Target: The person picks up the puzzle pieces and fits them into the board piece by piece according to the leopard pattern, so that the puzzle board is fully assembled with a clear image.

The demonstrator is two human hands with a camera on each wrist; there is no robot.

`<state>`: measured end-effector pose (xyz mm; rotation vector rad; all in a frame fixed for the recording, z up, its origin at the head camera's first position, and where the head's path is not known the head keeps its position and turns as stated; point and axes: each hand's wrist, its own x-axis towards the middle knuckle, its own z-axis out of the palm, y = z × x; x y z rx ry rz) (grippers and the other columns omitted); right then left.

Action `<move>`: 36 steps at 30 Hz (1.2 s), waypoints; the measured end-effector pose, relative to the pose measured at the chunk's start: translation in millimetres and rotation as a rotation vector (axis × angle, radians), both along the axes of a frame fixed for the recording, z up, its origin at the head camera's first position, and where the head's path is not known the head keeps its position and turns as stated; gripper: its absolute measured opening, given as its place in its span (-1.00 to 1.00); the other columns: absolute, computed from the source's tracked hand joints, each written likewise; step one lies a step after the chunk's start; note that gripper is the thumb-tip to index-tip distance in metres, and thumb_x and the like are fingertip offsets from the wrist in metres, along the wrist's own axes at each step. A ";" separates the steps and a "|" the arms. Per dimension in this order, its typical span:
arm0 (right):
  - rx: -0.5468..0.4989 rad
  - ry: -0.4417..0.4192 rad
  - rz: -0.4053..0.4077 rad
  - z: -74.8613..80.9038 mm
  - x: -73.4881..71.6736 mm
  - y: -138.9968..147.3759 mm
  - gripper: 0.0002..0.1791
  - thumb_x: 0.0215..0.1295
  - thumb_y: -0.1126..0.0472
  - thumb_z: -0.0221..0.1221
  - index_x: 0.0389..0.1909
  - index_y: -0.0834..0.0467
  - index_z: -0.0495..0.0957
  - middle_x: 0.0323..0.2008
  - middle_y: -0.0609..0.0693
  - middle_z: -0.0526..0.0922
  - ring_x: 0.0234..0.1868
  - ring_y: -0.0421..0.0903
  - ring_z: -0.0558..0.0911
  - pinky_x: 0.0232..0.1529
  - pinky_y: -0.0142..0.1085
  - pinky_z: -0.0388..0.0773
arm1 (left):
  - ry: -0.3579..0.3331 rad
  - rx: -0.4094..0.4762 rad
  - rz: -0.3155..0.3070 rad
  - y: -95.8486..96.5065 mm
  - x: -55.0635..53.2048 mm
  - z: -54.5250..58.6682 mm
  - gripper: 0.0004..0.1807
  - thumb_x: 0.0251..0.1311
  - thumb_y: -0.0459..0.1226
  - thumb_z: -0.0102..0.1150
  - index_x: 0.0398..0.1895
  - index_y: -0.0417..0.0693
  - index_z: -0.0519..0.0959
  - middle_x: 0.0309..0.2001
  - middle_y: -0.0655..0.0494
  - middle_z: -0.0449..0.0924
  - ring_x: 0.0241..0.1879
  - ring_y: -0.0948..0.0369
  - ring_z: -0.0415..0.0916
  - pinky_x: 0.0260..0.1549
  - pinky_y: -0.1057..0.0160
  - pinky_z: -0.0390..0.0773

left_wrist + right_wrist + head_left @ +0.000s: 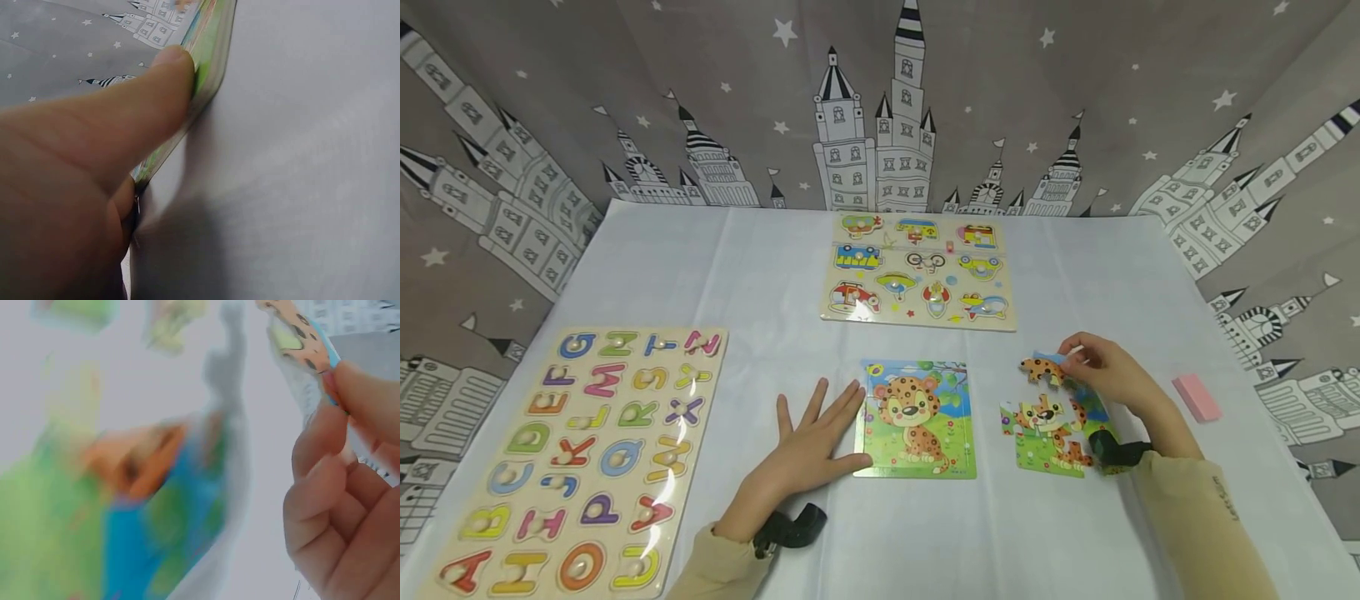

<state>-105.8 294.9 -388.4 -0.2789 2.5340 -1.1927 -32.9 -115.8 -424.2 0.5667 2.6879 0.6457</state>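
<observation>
My left hand (pixel 808 446) lies with its fingers spread beside a square board with a leopard picture (pixel 917 421). Its fingertips touch the left edge, and in the left wrist view the thumb (pixel 165 87) rests on the board's rim. Thumb and forefinger of my right hand (pixel 1108 375) pinch a puzzle piece (pixel 306 340), orange with dark spots and some blue. Below that hand lie several leopard jigsaw pieces (pixel 1033 454), partly fitted together, with gaps between some. They look blurred in the right wrist view.
A wooden alphabet board (pixel 568 467) with knobbed letters lies at the left. At the back is a vehicle knob puzzle (pixel 917 287). A pink block (pixel 1197 397) sits to the right of my right hand. A grey castle-print curtain (pixel 865 50) hangs behind the white-covered table.
</observation>
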 end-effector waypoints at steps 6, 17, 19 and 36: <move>-0.154 -0.157 0.054 15.0 -9.2 -37.9 -0.75 0.33 0.20 0.02 -0.15 0.32 0.32 -0.41 0.29 0.46 -0.51 0.06 0.41 -0.48 -0.21 0.41 | -0.003 -0.008 0.003 0.4 0.3 1.0 -0.05 0.02 0.27 0.01 0.41 0.06 -0.03 0.41 0.20 -0.17 0.36 -0.02 -0.49 0.01 -0.30 -0.66; -0.290 -0.390 0.163 -9.4 -20.1 -139.1 -0.82 0.30 0.30 0.03 -0.19 0.35 0.35 -0.50 0.08 0.53 -0.53 -0.10 0.53 -0.46 -0.31 0.50 | 0.006 -0.026 0.006 -1.1 0.9 -0.7 -0.04 0.02 0.28 0.00 0.41 0.07 -0.04 0.41 0.20 -0.18 0.36 -0.04 -0.48 0.00 -0.30 -0.67; -0.279 -0.404 0.133 -13.5 -21.0 -149.1 -0.84 0.28 0.32 0.04 -0.20 0.35 0.36 -0.52 0.07 0.53 -0.55 -0.12 0.54 -0.48 -0.33 0.51 | 0.005 -0.023 0.005 -1.7 1.1 -1.0 -0.05 0.02 0.28 0.00 0.41 0.07 -0.04 0.41 0.19 -0.18 0.36 -0.04 -0.48 0.00 -0.30 -0.67; 0.083 -0.134 -0.042 -9.9 -12.9 -172.1 -0.84 0.13 0.23 0.23 -0.41 0.24 0.50 -0.65 0.00 0.56 -0.65 -0.13 0.57 -0.59 -0.32 0.49 | 0.011 -0.014 0.005 0.7 0.0 -2.5 -0.02 0.00 0.31 -0.03 0.42 0.10 -0.07 0.41 0.22 -0.21 0.35 -0.04 -0.50 -0.01 -0.29 -0.70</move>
